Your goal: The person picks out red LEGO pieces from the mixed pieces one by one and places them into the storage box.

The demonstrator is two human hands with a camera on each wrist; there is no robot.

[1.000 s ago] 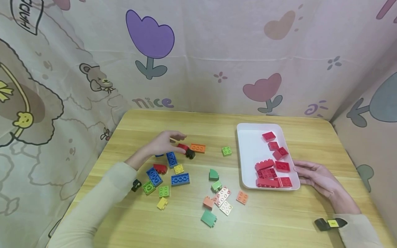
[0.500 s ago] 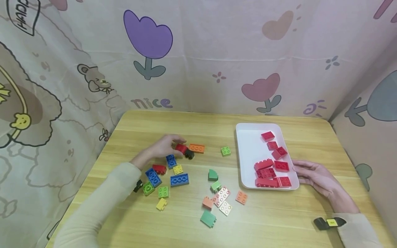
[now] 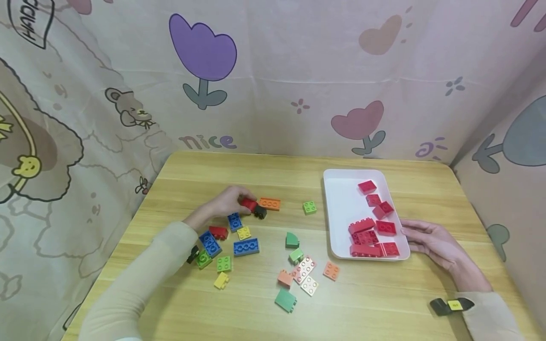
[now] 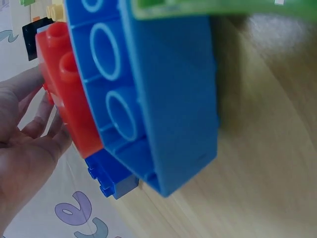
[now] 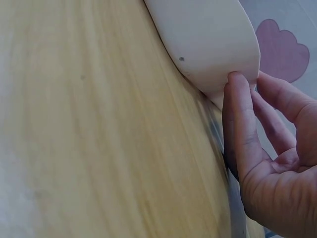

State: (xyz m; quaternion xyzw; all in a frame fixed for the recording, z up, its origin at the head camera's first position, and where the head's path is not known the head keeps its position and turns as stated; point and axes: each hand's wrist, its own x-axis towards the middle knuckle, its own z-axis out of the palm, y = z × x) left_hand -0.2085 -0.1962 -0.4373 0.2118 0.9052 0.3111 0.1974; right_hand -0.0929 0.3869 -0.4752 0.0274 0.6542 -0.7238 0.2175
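Note:
My left hand [image 3: 230,201] pinches a red brick [image 3: 248,204] joined to a black piece [image 3: 260,212], left of an orange brick [image 3: 270,204]. In the left wrist view its fingers are partly hidden behind a nearer red brick [image 4: 69,94] and a large blue brick [image 4: 173,109]. On the right, my right hand [image 3: 432,241] holds the right edge of a white tray [image 3: 343,189]; in the right wrist view the thumb [image 5: 240,104] presses its outer wall and a finger meets the rim. Several red bricks [image 3: 364,237] lie inside that tray.
Blue bricks [image 3: 246,246], a yellow brick [image 3: 243,232] and green bricks [image 3: 224,264] lie in front of the left hand. Green, orange and pink bricks [image 3: 304,269] are scattered mid-table. A lime brick [image 3: 309,207] stands left of the tray. Patterned cloth [image 3: 273,85] hangs behind the wooden table.
My left hand has lowered onto the red brick and its fingers have closed in around it. The right hand stays at the tray edge. The head view has shifted slightly.

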